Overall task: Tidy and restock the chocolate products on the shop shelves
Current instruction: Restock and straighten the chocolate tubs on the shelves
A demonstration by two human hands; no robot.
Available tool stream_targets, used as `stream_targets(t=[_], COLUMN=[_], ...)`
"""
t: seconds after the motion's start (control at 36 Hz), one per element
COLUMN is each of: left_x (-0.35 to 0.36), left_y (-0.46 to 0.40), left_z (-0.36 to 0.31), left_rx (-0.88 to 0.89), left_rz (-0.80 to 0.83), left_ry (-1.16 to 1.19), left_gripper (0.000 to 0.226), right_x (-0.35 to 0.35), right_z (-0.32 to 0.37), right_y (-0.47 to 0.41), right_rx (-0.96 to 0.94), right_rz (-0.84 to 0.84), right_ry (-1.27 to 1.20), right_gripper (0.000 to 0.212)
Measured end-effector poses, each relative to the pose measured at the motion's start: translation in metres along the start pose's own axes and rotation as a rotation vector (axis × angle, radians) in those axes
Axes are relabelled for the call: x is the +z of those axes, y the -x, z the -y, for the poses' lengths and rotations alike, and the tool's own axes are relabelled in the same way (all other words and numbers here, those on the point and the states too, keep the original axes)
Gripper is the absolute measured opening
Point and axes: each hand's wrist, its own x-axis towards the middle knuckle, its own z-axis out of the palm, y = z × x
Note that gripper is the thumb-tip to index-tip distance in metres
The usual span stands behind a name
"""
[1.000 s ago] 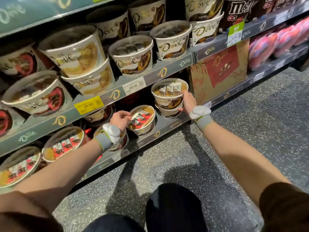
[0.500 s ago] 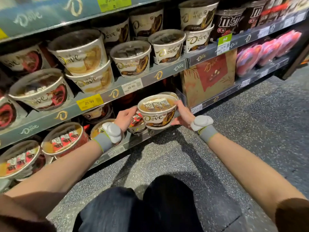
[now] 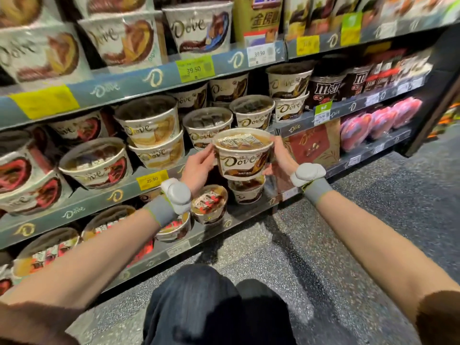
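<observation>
Two hands clamped one Dove tub (image 3: pixel 242 158) in front of the shelving.
Left hand (image 3: pixel 199 168) gripped its 9 o'clock side, right hand (image 3: pixel 280 158) its 3 o'clock side. Stacked tubs (image 3: pixel 154 135) crowded the middle shelf (image 3: pixel 99 197) at 10 o'clock; another tub (image 3: pixel 246 191) sat directly beneath at 6 o'clock; a red gift box (image 3: pixel 313 144) stood at 3 o'clock.

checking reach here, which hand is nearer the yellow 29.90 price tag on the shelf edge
Left. The left hand holds the white Dove tub just right of the yellow 29.90 price tag; the right hand is beyond the tub.
</observation>
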Motion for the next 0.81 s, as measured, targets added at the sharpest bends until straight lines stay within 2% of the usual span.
stream_targets(t=[0.08, 0.19, 0.31, 0.36, 0.44, 0.5, 0.67, 0.75, 0.81], left_x=[-0.008, -0.021, -0.027, -0.027, -0.029, -0.03, -0.037, -0.04, -0.039], left_y=[-0.004, -0.011, -0.017, -0.02, -0.026, -0.032, -0.05, -0.056, -0.06], left_z=[-0.021, -0.036, -0.051, -0.057, -0.062, -0.065, -0.062, -0.059, -0.059], left_rx=[0.016, 0.027, 0.035, 0.056, 0.078, 0.08, 0.049, 0.028, 0.026], left_rz=[-0.041, -0.075, -0.095, -0.096, -0.084, -0.083, -0.103, -0.116, -0.113], left_ry=[-0.009, -0.015, 0.075, 0.106, 0.105, 0.096, 0.068, 0.039, 0.032], left_gripper=[0.04, 0.042, 0.047, 0.048, 0.052, 0.055, 0.059, 0.061, 0.062], right_x=[0.0, 0.008, 0.01, 0.014, 0.015, 0.013, 0.019, 0.021, 0.021], right_z=[0.03, 0.061, 0.072, 0.078, 0.075, 0.068, 0.087, 0.09, 0.09], right_y=[-0.002, 0.001, -0.005, -0.007, -0.029, -0.052, -0.027, -0.026, -0.03], right_rx=[-0.098, -0.127, -0.147, -0.137, -0.154, -0.183, -0.278, -0.326, -0.344], right_rz=[0.013, 0.119, 0.236, 0.21, 0.153, 0.13, 0.107, 0.106, 0.099], right_ry=[-0.002, -0.001, 0.013, 0.003, 0.058, 0.085, 0.241, 0.246, 0.215], right_gripper=[0.055, 0.075, 0.074, 0.075, 0.103, 0.112, 0.11, 0.08, 0.071])
